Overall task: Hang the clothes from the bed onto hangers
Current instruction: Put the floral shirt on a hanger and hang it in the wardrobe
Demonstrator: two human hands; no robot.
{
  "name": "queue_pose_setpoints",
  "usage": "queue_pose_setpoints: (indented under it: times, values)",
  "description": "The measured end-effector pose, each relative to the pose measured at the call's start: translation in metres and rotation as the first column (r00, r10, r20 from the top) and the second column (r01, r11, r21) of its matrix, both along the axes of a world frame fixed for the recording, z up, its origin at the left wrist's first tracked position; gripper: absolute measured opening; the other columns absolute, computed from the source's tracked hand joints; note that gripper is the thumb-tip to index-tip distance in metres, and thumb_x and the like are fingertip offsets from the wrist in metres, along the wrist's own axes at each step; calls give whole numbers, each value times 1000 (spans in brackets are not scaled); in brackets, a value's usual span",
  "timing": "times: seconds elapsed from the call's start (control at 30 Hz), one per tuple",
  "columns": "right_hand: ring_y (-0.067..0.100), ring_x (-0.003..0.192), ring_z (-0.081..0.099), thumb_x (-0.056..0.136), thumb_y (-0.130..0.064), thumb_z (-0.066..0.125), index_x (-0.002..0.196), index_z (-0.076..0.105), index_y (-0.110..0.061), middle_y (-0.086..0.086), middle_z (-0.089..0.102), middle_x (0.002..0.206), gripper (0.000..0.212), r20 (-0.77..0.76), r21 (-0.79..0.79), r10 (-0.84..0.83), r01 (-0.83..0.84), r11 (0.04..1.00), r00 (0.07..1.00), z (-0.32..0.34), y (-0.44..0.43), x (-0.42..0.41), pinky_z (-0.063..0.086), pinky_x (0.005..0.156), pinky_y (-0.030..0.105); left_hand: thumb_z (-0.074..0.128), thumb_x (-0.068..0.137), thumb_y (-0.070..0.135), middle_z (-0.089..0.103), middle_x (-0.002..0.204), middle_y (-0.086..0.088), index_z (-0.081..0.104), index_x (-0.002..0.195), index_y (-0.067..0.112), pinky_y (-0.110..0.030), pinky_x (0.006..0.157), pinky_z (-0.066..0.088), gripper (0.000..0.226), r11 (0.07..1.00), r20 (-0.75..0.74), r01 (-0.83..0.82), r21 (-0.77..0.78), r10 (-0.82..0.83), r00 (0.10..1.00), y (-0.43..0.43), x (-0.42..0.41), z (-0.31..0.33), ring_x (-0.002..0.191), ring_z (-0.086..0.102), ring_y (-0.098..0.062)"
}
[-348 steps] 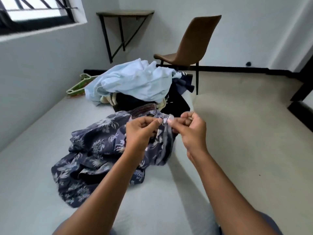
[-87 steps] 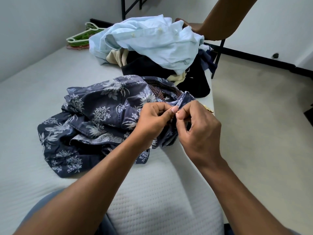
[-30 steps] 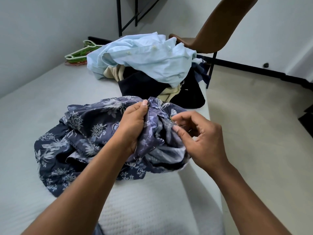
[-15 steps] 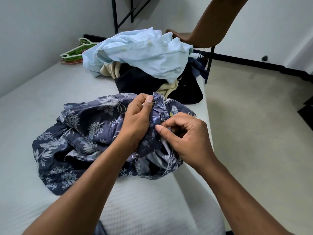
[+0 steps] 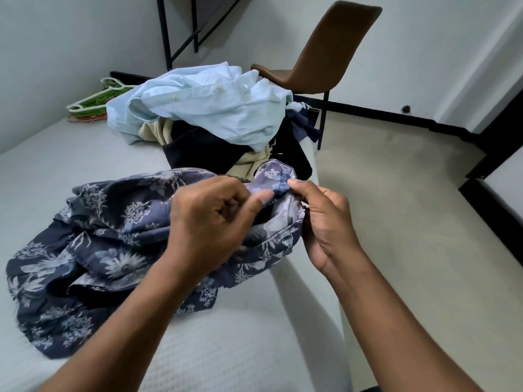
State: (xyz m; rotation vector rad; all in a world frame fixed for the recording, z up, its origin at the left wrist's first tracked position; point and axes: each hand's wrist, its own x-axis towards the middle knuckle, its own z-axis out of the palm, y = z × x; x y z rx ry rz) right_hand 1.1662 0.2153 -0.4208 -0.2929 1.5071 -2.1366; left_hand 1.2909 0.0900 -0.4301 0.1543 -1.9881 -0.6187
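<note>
Your two hands are close together over the blue flowery shirt (image 5: 113,236). Your right hand (image 5: 325,222) pinches a little fold of the shirt between its thumb and fingertips and lifts that bit up. Your left hand (image 5: 209,219) is just beside it, on top of the shirt. Its fingers are curled in and its thumb reaches out to touch the cloth. It looks blurry, so you cannot tell if it really grips the shirt.

The shirt lies in a crumpled heap on the white bed (image 5: 226,335), near the bed's right edge, and part of it hangs over that edge.

Behind the shirt is a pile of more clothes. A light blue shirt (image 5: 215,108) sits on top of it, with a black cloth (image 5: 198,148) and a tan cloth (image 5: 158,131) under it.

Some green hangers (image 5: 96,101) lie on the bed by the wall, behind the pile. A brown chair (image 5: 325,52) stands on the floor (image 5: 396,207) past the bed.
</note>
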Motion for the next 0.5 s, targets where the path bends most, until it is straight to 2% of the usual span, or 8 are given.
queue_pose_setpoints:
  times: [0.1, 0.13, 0.2, 0.27, 0.3, 0.4, 0.5]
  values:
    - [32, 78, 61, 90, -8, 72, 98, 73, 5, 26, 64, 90, 16, 86, -5, 53, -53, 999, 995, 2, 1, -2, 52, 76, 42, 78, 92, 43, 72, 93, 4, 79, 104, 14, -32, 67, 58, 31, 999, 138, -39, 33, 35, 990, 8, -9, -17, 75, 67, -12]
    - [31, 74, 63, 91, -7, 71, 94, 74, 5, 25, 66, 87, 13, 104, 8, 87, -88, 996, 991, 2, 1, -1, 54, 73, 39, 79, 91, 40, 73, 104, 3, 77, 113, 13, -33, 77, 59, 35, 997, 152, -48, 54, 39, 988, 10, -12, -22, 87, 69, -12]
    - [26, 65, 67, 92, -6, 69, 87, 75, 4, 22, 69, 80, 13, 130, 19, 139, -142, 990, 982, 0, 2, 1, 57, 66, 33, 81, 90, 31, 72, 112, 2, 75, 119, 9, -22, 87, 55, 36, 992, 119, -56, 111, 42, 992, 12, -16, -26, 98, 69, -11]
    - [26, 67, 68, 93, -6, 68, 89, 76, 6, 22, 71, 81, 14, 111, 27, 167, -171, 985, 980, -1, 1, 3, 58, 68, 33, 83, 89, 23, 72, 110, 2, 77, 115, 8, -9, 87, 48, 31, 985, 74, -63, 158, 52, 996, 13, -16, -25, 98, 68, -6]
    - [27, 72, 69, 94, -7, 68, 95, 76, 8, 24, 72, 85, 17, 87, 27, 182, -185, 982, 979, -2, 1, 4, 58, 73, 35, 84, 88, 20, 73, 108, 3, 78, 112, 9, -8, 86, 47, 28, 983, 58, -53, 178, 44, 997, 14, -16, -25, 97, 68, -3]
    - [34, 86, 68, 93, -9, 70, 106, 73, 13, 30, 72, 97, 26, 43, 32, 200, -201, 979, 979, -4, -1, 7, 55, 87, 44, 84, 86, 19, 74, 95, 6, 81, 99, 11, -17, 77, 54, 15, 969, 49, -17, 246, 5, 999, 17, -15, -22, 85, 69, -6]
    - [38, 89, 69, 92, -11, 72, 104, 73, 13, 33, 73, 100, 26, 25, 48, 193, -194, 980, 981, -4, 0, 8, 55, 89, 48, 83, 87, 27, 70, 79, 8, 76, 88, 19, -30, 63, 55, 11, 935, 77, -15, 355, -13, 997, 16, -13, -22, 69, 64, -13]
